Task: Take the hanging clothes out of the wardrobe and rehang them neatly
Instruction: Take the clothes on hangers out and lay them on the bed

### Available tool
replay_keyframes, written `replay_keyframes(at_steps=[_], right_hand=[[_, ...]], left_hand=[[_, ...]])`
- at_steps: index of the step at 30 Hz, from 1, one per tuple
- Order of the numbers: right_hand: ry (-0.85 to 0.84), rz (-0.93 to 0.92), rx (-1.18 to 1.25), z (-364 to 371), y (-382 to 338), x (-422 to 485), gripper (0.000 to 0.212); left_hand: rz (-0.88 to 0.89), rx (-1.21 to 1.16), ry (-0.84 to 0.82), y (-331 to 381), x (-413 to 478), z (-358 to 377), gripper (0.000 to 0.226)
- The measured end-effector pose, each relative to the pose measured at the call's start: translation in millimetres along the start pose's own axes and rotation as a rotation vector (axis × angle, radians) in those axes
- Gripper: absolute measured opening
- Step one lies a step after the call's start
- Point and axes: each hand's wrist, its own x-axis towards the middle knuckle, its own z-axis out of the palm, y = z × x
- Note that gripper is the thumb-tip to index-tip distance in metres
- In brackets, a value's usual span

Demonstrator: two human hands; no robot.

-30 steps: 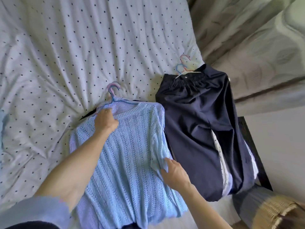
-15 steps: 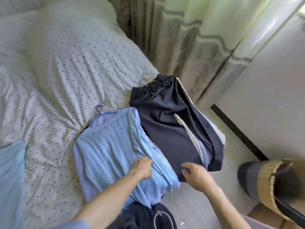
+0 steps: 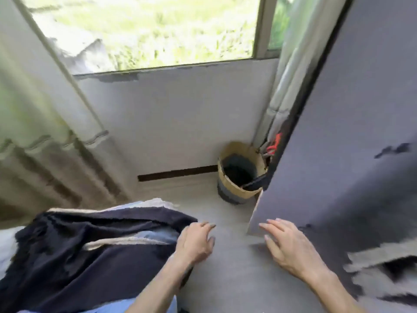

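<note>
Both hands low in view, below the woven basket (image 3: 239,177). Grip of the left hand (image 3: 194,242) released: fingers loosely spread, nothing held, below and left of the basket. Grip of the right hand (image 3: 291,247) likewise empty, fingers straight and apart, below and slightly right of the basket.

Well left of and below the basket, a dark navy garment (image 3: 90,256), heaped and running off the left frame edge. Long axis roughly sideways across the view, its near end right at the heel of the left hand; touching or merely overlapping, hard to say. Far nearer the left hand; well apart from the right hand, with bare floor (image 3: 225,285) between.

Rising right of the basket, a grey panel (image 3: 361,154), probably a wardrobe door or side, judging by the task. Right fingertips at its lower corner, contact not confirmable. For more clothes from behind it, right hand better placed; for the navy piece, a short reach back leftward with the left.

Hidden: wardrobe inside, rail, any hanger. Just above-right of the basket, a small red object (image 3: 274,144), too blurred to name. Among the navy folds, a pale blue layer (image 3: 155,236), lining or separate garment unclear. Up-left of the basket, curtain (image 3: 45,136) and window (image 3: 146,30), both smeared.
</note>
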Motion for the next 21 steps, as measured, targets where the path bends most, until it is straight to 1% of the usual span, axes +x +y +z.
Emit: replay_keyframes(at_steps=[5, 9, 13, 15, 17, 21], right_hand=[[0.275, 0.319, 0.077, -45, 81, -44, 0.05], [0.445, 0.541, 0.057, -89, 126, -86, 0.047], [0.567, 0.7, -0.004, -129, 153, -123, 0.049], [0.628, 0.777, -0.048, -147, 159, -138, 0.045], [0.694, 0.853, -0.1, -163, 161, -150, 0.043], [0.791, 0.957, -0.217, -187, 160, -172, 0.046]], left_hand=[[0.428, 0.144, 0.013, 134, 67, -31, 0.052], [0.727, 0.218, 0.062, 236, 100, -53, 0.055], [0.971, 0.241, 0.088, 323, 118, -68, 0.055], [1.078, 0.247, 0.089, 359, 124, -73, 0.055], [1.15, 0.226, 0.08, 392, 130, -78, 0.055], [1.294, 0.223, 0.1, 447, 141, -87, 0.055]])
